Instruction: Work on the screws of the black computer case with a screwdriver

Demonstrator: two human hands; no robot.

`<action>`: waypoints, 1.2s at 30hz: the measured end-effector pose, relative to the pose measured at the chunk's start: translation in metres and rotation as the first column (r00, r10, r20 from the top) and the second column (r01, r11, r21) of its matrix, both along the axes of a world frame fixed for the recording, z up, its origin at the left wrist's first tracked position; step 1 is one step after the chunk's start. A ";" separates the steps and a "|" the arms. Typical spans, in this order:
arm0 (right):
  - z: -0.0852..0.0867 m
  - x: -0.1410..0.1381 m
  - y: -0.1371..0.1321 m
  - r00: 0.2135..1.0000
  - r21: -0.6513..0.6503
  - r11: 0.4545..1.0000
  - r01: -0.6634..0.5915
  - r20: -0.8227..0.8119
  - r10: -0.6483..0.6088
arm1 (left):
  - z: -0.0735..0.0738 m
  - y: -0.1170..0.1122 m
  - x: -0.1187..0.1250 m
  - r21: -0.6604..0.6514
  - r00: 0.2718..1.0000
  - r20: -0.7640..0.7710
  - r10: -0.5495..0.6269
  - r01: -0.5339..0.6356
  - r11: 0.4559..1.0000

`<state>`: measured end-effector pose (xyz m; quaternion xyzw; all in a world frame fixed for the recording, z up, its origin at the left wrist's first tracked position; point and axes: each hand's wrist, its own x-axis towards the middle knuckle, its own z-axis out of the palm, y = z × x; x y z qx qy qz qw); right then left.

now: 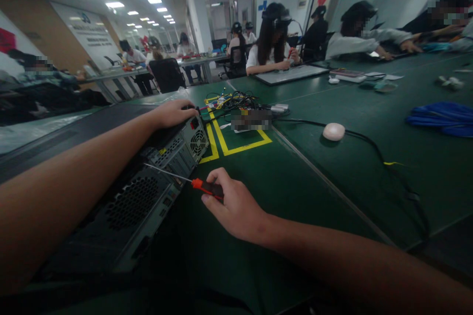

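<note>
A computer case (173, 157) lies on the green table at the left, its back panel with vent holes and a fan grille turned toward me. My left hand (175, 113) grips the case's far top corner, the fingers bent at the edge beside the power supply; the fingertips are partly hidden. In my right hand (234, 202) is a screwdriver (207, 188) with an orange and black handle, held between thumb and fingers. Its long thin shaft points left at the back panel, and the tip lies over the panel's upper edge. Whether it touches a screw I cannot tell.
Beyond the case, tangled cables (240, 101) lie by yellow tape marks (247, 147). A pale computer mouse (333, 132), a black cable (373, 147) and a blue bundle (443, 117) are to the right. Across the table a person works over a grey board (295, 75); several others sit farther off.
</note>
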<state>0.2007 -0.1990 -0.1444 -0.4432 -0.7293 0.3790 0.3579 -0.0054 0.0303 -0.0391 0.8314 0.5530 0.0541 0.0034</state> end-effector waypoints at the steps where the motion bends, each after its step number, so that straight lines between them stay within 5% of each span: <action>1: 0.000 0.000 0.000 1.000 -0.004 1.000 0.000 -0.001 0.000 | 0.000 0.000 0.000 0.001 1.000 0.000 0.000 0.000 1.000; 36: -0.001 0.002 0.001 1.000 0.105 0.994 0.019 0.011 -0.020 | 0.000 -0.003 0.002 0.007 1.000 -0.011 0.014 -0.014 1.000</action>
